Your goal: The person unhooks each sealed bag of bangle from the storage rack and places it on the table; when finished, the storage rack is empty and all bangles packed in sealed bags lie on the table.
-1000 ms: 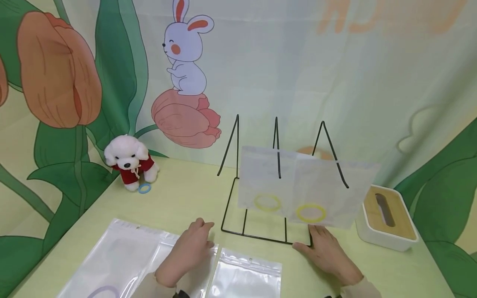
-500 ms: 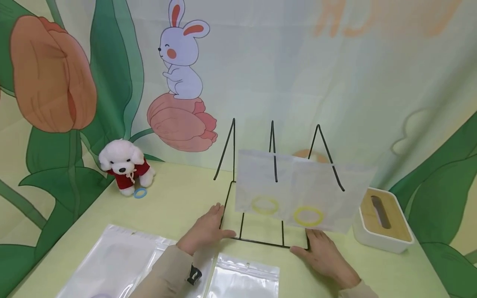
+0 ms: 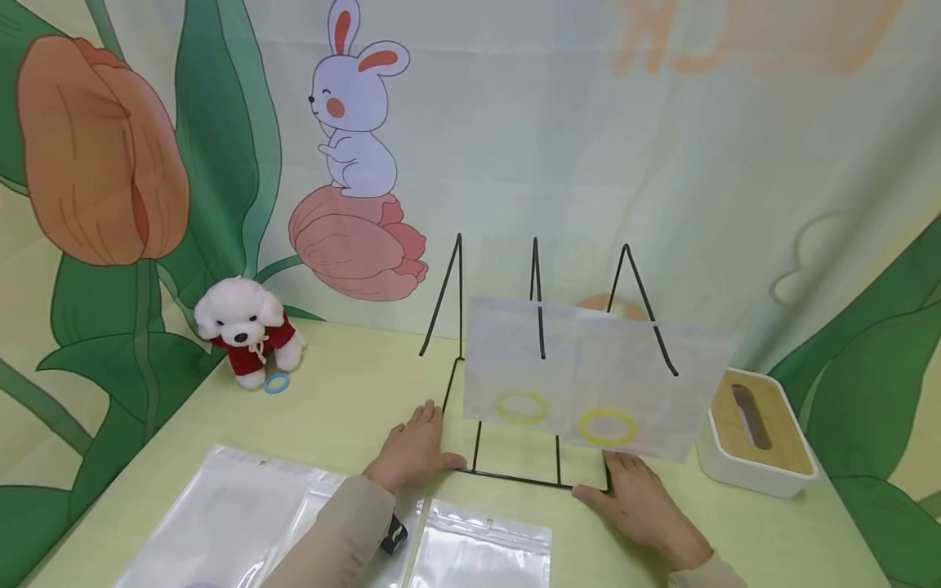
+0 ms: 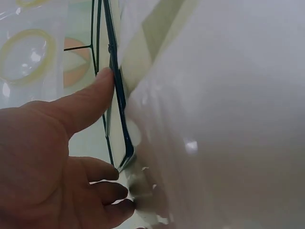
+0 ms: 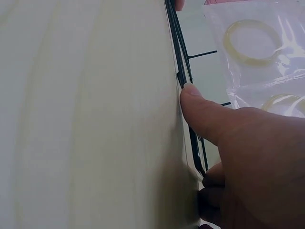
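Observation:
A black wire rack with three bent prongs stands on the table. Two clear bags, each holding a yellow ring, hang on its prongs. My left hand rests at the base's front left corner, fingers along the side and thumb touching the front bar. At the front right corner lies my right hand, thumb on the front bar. In the left wrist view, my extended left thumb touches the bar. The right wrist view has my right thumb against the bar, with its other fingers partly hidden.
Flat clear zip bags lie front left, one partly under the left sleeve. A smaller zip bag lies front centre. A white tissue box with a wooden lid stands right. A plush dog and blue ring sit back left.
My left hand has moved from above the flat bags to the rack's front left corner, its fingers spreading along the base. My right hand has stayed at its corner.

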The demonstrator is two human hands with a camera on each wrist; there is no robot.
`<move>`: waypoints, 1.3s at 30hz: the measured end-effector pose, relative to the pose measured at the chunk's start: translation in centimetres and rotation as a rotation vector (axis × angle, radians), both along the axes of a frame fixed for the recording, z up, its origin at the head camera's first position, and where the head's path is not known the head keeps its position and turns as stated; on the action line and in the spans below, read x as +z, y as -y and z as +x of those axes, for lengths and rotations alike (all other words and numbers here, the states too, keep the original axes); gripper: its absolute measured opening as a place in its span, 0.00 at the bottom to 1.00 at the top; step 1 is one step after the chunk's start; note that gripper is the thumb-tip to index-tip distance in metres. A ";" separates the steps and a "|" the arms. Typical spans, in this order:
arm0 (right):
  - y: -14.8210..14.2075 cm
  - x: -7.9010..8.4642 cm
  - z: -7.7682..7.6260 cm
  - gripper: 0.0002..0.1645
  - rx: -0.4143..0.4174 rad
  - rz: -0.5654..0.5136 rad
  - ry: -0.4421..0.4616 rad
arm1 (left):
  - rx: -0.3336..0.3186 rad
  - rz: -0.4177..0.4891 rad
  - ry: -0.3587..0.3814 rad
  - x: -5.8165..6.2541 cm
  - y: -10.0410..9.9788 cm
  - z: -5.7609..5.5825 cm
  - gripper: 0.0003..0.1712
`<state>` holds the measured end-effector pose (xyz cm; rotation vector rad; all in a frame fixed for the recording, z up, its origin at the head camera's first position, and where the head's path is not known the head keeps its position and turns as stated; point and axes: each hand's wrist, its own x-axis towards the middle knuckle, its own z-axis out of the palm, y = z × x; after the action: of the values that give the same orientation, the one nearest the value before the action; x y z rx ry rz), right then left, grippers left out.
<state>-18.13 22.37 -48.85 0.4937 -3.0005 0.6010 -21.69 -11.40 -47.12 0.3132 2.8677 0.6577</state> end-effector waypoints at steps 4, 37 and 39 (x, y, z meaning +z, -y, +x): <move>0.0 0.1 -0.1 0.51 -0.001 0.003 0.009 | -0.005 -0.004 -0.003 0.0 0.0 -0.2 0.59; 0.9 1.8 1.7 0.61 -0.022 0.024 0.180 | -0.015 -0.100 0.047 0.5 -0.6 -0.1 0.61; 1.1 2.5 2.1 0.58 -0.002 0.031 0.182 | -0.016 -0.108 0.045 0.5 -0.6 -0.2 0.62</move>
<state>-16.03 21.27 -46.38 0.4610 -3.1853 0.6325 -21.87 -10.81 -46.64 0.3011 2.8411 0.4984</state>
